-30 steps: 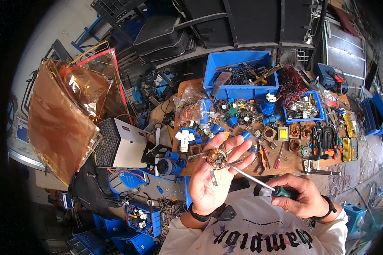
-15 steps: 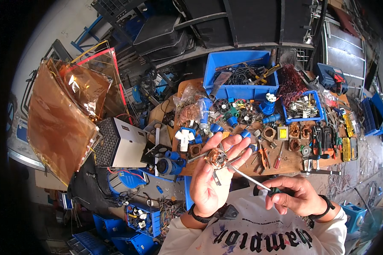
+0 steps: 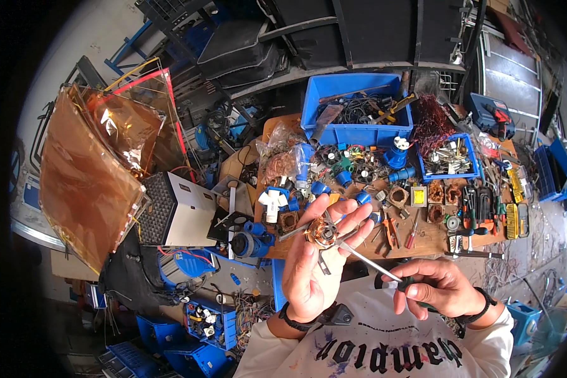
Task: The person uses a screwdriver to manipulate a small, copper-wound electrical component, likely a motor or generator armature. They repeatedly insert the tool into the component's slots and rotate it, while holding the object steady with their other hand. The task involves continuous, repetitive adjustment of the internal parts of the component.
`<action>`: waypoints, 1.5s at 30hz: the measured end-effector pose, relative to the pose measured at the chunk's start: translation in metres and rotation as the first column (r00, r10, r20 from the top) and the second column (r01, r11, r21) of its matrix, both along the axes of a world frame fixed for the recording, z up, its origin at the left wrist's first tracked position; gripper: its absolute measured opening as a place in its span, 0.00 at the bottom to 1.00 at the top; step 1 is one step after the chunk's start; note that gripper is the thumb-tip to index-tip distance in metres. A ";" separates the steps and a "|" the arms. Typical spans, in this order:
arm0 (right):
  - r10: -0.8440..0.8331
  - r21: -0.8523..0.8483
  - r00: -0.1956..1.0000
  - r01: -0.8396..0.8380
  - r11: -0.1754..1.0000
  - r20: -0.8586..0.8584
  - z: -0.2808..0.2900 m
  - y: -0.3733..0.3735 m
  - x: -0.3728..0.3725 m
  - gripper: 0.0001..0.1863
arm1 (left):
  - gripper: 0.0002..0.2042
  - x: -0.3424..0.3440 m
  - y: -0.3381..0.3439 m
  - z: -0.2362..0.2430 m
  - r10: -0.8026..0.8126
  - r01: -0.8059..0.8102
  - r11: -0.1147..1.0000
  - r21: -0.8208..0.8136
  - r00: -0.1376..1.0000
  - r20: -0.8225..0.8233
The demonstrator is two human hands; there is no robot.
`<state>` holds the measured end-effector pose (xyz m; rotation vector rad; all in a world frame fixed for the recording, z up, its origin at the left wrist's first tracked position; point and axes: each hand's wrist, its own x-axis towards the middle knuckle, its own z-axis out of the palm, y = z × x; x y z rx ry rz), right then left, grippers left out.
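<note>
My left hand point(image 3: 310, 280) is raised in front of the bench, palm up. Its thumb and fingers hold a small round motor part with copper windings point(image 3: 321, 232), and metal strips stick out from it. A screwdriver point(image 3: 375, 267) with a long steel shaft and a dark green handle is in my right hand point(image 3: 440, 290), fingers curled round the handle. The shaft points up and left, its tip meeting the right lower side of the motor part. The exact contact at the tip is too small to make out.
A wooden bench point(image 3: 356, 247) carries loose tools, motor parts and blue plugs. A large blue bin point(image 3: 359, 135) of cables and a smaller blue crate point(image 3: 478, 165) of metal pieces stand at its back. Pliers point(image 3: 394, 233) lie beyond my hands. A white box point(image 3: 189, 214) stands left.
Both hands stay nearly in place. The screwdriver and my right hand have shifted very slightly, the tip still against the motor part.
</note>
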<state>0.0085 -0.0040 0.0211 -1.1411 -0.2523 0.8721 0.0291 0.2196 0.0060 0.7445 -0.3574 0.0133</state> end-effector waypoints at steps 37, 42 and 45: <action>-0.055 0.022 0.989 0.059 0.998 -0.137 0.005 0.003 0.002 0.18 | 0.26 -0.004 -0.003 -0.012 0.179 -0.199 0.954 0.225 0.978 0.103; 0.008 0.092 0.987 0.007 0.996 -0.159 0.004 0.002 0.010 0.18 | 0.27 -0.001 0.000 -0.012 0.157 -0.175 0.966 0.192 0.982 0.110; 0.029 0.103 0.986 -0.012 0.995 -0.167 0.005 0.003 0.013 0.17 | 0.28 0.002 0.001 -0.010 0.136 -0.152 0.973 0.171 0.986 0.100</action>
